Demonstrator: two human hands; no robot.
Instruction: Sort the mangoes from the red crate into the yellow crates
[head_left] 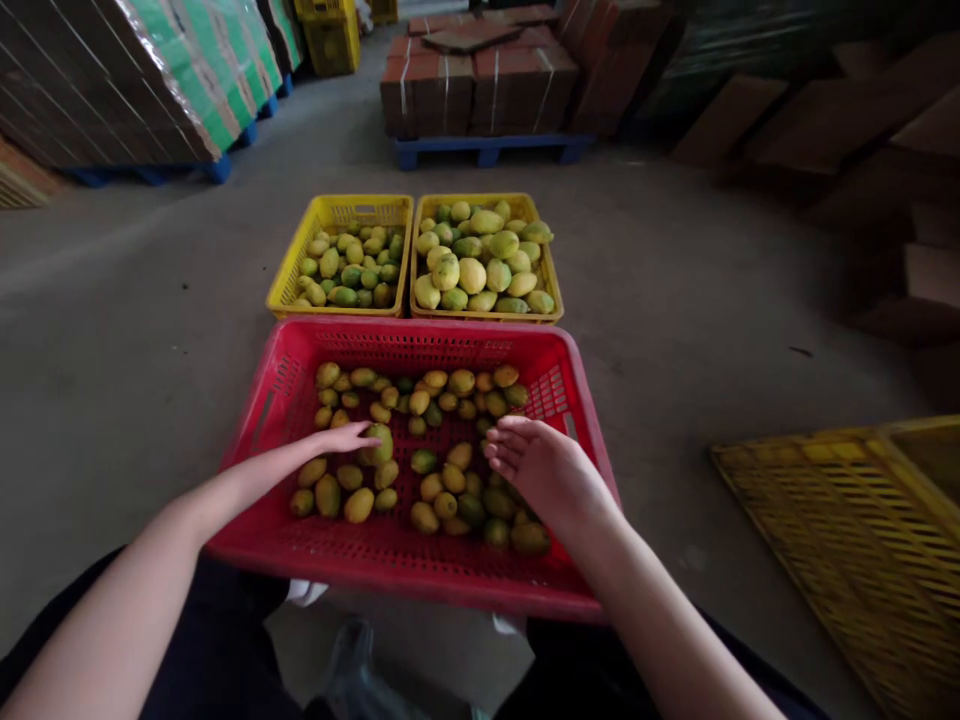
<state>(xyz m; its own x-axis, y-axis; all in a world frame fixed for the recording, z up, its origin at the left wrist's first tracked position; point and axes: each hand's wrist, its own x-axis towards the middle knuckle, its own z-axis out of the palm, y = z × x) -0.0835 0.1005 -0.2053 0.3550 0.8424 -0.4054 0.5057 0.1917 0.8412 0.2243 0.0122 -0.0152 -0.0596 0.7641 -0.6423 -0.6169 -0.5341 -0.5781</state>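
Note:
Straight in front of me stands a red plastic crate (pixel 420 570) with yellow and greenish lemons spread in loose groups over its floor. On the crate's left side my left hand (pixel 349 438) has its fingers closed on a large yellow-green lemon (pixel 381 446). My right hand (pixel 536 465) hovers over the right part of the crate, palm turned inward, fingers stretched and slightly bent, with nothing visible in it. Several lemons (pixel 472 510) lie below and beside it, and the hand hides some of them.
Behind the red crate, two yellow crates of lemons stand side by side, a left one (pixel 281 285) and a fuller right one (pixel 555 285). Another yellow crate (pixel 847 530) is at the right. Farther off are strapped cartons (pixel 480 95) on a blue pallet (pixel 491 150) and flattened cardboard (pixel 825 110).

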